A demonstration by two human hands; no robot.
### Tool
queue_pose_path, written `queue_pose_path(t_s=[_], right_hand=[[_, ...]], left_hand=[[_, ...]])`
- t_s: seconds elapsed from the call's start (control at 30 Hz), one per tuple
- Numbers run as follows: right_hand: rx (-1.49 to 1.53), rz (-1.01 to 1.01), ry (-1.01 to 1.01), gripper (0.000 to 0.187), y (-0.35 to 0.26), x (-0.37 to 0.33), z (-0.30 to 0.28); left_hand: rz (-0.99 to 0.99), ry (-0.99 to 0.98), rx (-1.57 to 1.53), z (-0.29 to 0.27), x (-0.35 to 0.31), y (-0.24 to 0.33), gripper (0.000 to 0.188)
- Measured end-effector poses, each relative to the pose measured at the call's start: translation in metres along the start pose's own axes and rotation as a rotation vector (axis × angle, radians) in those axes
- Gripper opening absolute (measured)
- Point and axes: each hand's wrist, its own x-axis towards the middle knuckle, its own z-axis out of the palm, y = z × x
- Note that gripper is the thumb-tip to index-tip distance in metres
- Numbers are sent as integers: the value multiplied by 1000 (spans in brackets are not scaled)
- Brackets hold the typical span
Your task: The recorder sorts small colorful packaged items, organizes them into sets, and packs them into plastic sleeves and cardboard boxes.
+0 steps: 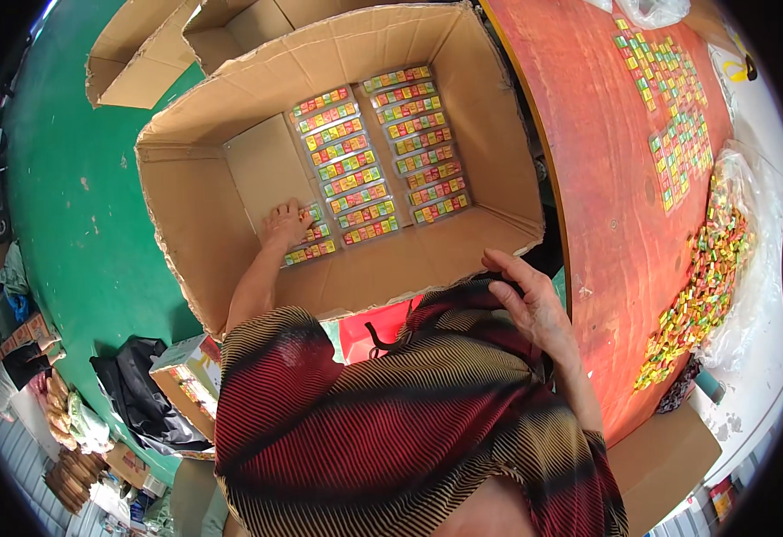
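Inside the large cardboard box (185, 192), my left hand (286, 225) reaches down to the near end of the left column. Its fingers are on a clear pack (312, 213) of small red, yellow and green pieces, covering the pack's left end. A similar pack (311, 253) lies just nearer to me. Two longer columns of such packs (348, 166) lie side by side to the right on the box floor. Near the box's right front corner, my right hand (534, 304) is raised with its fingers apart and nothing in it.
A reddish wooden table (579, 179) stands along the right. It carries grouped packs (664, 76), a heap of loose colourful pieces (700, 277) and clear plastic bags (745, 224). Other open cartons (145, 54) stand beyond the box on the green floor (78, 206). A black bag (141, 394) lies left.
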Motion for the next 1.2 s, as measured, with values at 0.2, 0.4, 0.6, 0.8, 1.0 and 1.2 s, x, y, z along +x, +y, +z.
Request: queue_pose_path(t_s=[0.2,0.4,0.6,0.8,1.0,1.2], right_hand=[[-57,26,16,35,1,-8,-10],[-14,-77,54,32,16,-10,-20],[60,-59,523,26,44,-7,-106],[-582,-176,1117,38,161,22,-266],[-742,42,1169,52,189,73,-327],[-840,153,1179,54,205,97,-366]], left_hand=[[211,179,-11,17,15,-15,46],[220,50,-12,6,24,-1,42],[118,288,-7,43,60,-86,45],[396,943,-378,-124,-40,56,28],[1228,993,-279,-196,-126,263,39],[1507,751,-127,-208,-127,455,60]])
